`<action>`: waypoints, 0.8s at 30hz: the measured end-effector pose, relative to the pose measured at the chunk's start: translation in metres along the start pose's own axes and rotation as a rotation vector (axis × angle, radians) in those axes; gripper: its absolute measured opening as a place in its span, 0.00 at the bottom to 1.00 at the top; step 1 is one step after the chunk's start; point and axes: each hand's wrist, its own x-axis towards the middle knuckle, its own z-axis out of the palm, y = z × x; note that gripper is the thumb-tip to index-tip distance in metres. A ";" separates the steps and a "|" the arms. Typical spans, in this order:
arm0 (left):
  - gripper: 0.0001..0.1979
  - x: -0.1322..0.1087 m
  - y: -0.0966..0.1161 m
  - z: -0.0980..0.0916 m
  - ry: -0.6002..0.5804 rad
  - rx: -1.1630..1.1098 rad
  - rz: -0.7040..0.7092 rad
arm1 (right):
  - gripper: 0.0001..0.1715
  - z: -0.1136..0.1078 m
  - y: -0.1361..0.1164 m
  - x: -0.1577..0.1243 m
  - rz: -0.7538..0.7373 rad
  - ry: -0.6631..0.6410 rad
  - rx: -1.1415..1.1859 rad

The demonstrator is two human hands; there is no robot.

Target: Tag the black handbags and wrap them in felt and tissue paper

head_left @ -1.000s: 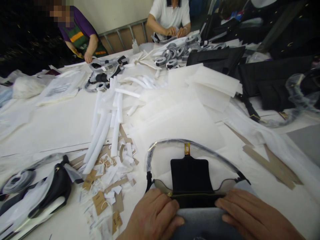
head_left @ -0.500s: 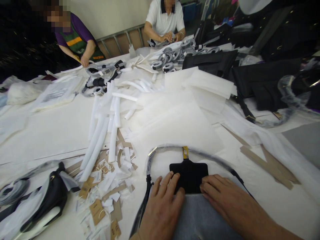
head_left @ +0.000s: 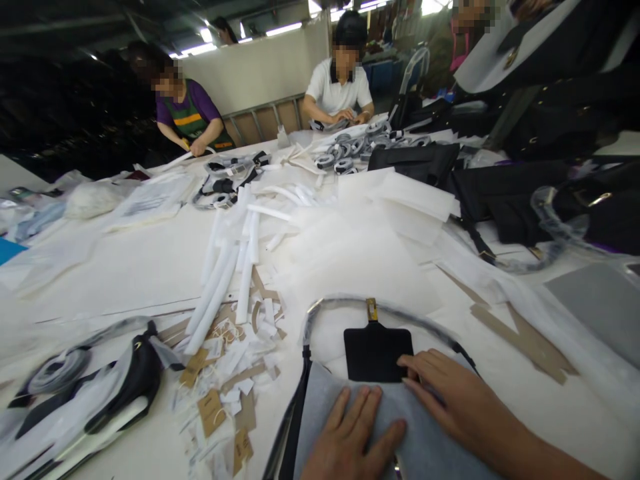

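Observation:
A black handbag with a plastic-wrapped strap point(head_left: 350, 300) lies in front of me, its body covered by a grey sheet point(head_left: 315, 407). From its top extends a black flap point(head_left: 373, 353) with a yellow-taped metal fitting point(head_left: 371, 309) at its tip. My left hand point(head_left: 353, 433) rests on the grey sheet below the flap, fingers spread and holding nothing. At the flap's lower right corner, my right hand point(head_left: 450, 387) has thumb and forefinger closed on the edge; its other fingers are curled and partly hidden.
Paper tags point(head_left: 210, 410) and scraps litter the table on the left, near another part-wrapped black bag point(head_left: 135, 380). White foam tubes point(head_left: 215, 293) and white sheets point(head_left: 345, 240) lie beyond. Black bags point(head_left: 500, 193) are at right. Two people point(head_left: 193, 120) work across the table.
My left hand has slid down off the flap onto the grey sheet. My right hand stays by the flap's right corner, its fingers more curled. The view has tilted upward.

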 end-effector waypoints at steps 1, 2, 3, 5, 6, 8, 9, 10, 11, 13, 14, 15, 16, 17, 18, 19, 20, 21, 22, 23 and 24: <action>0.30 -0.001 0.001 -0.003 -0.026 -0.025 -0.004 | 0.16 -0.003 0.001 0.005 0.009 0.024 0.004; 0.34 -0.002 0.002 -0.006 -0.053 -0.060 -0.019 | 0.17 -0.006 0.001 0.012 0.019 0.048 -0.003; 0.38 -0.002 0.003 -0.009 -0.084 -0.106 -0.040 | 0.18 -0.010 0.001 0.020 0.031 0.068 -0.019; 0.39 -0.001 0.006 -0.016 -0.148 -0.203 -0.105 | 0.21 -0.017 0.000 0.043 0.081 0.082 -0.044; 0.38 -0.001 0.008 -0.019 -0.173 -0.247 -0.134 | 0.22 -0.020 -0.001 0.055 0.122 0.074 -0.035; 0.36 -0.002 0.011 -0.025 -0.201 -0.318 -0.179 | 0.23 -0.023 -0.002 0.079 0.210 0.047 0.030; 0.35 -0.002 0.012 -0.027 -0.205 -0.344 -0.194 | 0.23 -0.024 -0.003 0.088 0.242 0.033 0.070; 0.35 -0.003 0.012 -0.029 -0.204 -0.362 -0.204 | 0.22 -0.025 -0.003 0.095 0.262 0.020 0.109; 0.35 -0.003 0.013 -0.029 -0.199 -0.375 -0.210 | 0.21 -0.026 -0.004 0.100 0.271 0.010 0.142; 0.35 -0.003 0.013 -0.029 -0.191 -0.389 -0.214 | 0.21 -0.029 -0.008 0.100 0.268 -0.011 0.209; 0.35 -0.003 0.013 -0.029 -0.187 -0.392 -0.216 | 0.21 -0.032 -0.011 0.097 0.258 -0.021 0.247; 0.35 -0.003 0.014 -0.028 -0.185 -0.393 -0.218 | 0.21 -0.035 -0.016 0.092 0.243 -0.029 0.281; 0.34 -0.002 0.014 -0.028 -0.182 -0.393 -0.219 | 0.21 -0.038 -0.021 0.085 0.226 -0.037 0.310; 0.34 -0.002 0.014 -0.028 -0.180 -0.393 -0.219 | 0.20 -0.041 -0.026 0.077 0.201 -0.037 0.330; 0.34 -0.001 0.014 -0.027 -0.176 -0.394 -0.218 | 0.18 -0.044 -0.032 0.068 0.168 -0.030 0.338; 0.34 -0.001 0.014 -0.027 -0.170 -0.395 -0.215 | 0.17 -0.046 -0.037 0.060 0.129 -0.018 0.336; 0.34 -0.001 0.014 -0.027 -0.163 -0.398 -0.210 | 0.16 -0.047 -0.042 0.052 0.090 -0.006 0.329; 0.34 0.000 0.013 -0.027 -0.155 -0.402 -0.205 | 0.16 -0.047 -0.046 0.044 0.054 0.004 0.320; 0.34 0.000 0.012 -0.027 -0.147 -0.406 -0.200 | 0.16 -0.046 -0.050 0.037 0.022 0.009 0.313; 0.34 0.000 0.012 -0.027 -0.140 -0.410 -0.193 | 0.17 -0.045 -0.053 0.031 -0.003 0.009 0.306; 0.33 0.000 0.011 -0.028 -0.132 -0.413 -0.188 | 0.17 -0.042 -0.056 0.025 -0.023 0.006 0.298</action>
